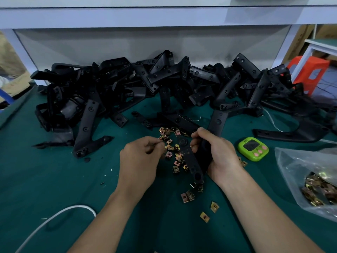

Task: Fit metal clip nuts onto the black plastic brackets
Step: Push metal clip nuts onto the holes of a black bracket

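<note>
Left hand [141, 157] pinching clip nut [161, 139], right hand [217, 154] gripping bracket [191, 161]

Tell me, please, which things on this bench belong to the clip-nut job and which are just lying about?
Job: bracket gripped by the right hand; loose clip nuts by the left hand; pile of brackets; bag of clip nuts.
Lying about: green timer; white cable; orange stool.
</note>
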The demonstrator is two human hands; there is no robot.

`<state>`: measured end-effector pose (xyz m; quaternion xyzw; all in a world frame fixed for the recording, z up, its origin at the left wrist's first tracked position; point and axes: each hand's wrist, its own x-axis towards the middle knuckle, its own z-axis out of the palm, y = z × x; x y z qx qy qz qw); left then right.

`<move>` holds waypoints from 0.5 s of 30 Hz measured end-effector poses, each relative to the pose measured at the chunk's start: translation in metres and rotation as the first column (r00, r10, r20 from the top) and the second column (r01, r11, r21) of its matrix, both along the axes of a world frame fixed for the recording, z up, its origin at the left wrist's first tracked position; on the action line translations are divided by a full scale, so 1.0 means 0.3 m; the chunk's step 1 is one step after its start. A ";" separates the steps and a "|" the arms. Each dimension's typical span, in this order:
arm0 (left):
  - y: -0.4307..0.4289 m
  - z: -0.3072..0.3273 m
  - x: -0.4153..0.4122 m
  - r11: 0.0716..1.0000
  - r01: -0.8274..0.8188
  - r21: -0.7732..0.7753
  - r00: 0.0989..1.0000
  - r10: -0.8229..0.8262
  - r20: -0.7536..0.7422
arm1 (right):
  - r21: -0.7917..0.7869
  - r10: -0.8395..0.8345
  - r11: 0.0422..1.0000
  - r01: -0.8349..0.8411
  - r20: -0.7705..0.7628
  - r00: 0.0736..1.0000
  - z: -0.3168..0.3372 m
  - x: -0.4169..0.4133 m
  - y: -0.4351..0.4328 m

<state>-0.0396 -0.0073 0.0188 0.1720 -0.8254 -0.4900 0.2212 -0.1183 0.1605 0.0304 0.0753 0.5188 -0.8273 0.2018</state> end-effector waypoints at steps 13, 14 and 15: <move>0.023 -0.003 0.003 0.986 0.072 0.152 0.997 -0.071 -0.011 | 0.005 0.009 1.000 -0.009 0.004 1.000 0.002 -0.002 0.000; 0.024 -0.001 0.003 0.974 0.097 0.205 0.995 -0.097 -0.013 | 0.003 0.010 1.000 -0.010 0.004 1.000 0.002 -0.003 -0.001; 0.025 0.001 0.003 0.952 0.138 0.272 0.990 -0.138 -0.019 | 0.000 0.009 1.000 -0.009 0.004 1.000 0.002 -0.002 -0.001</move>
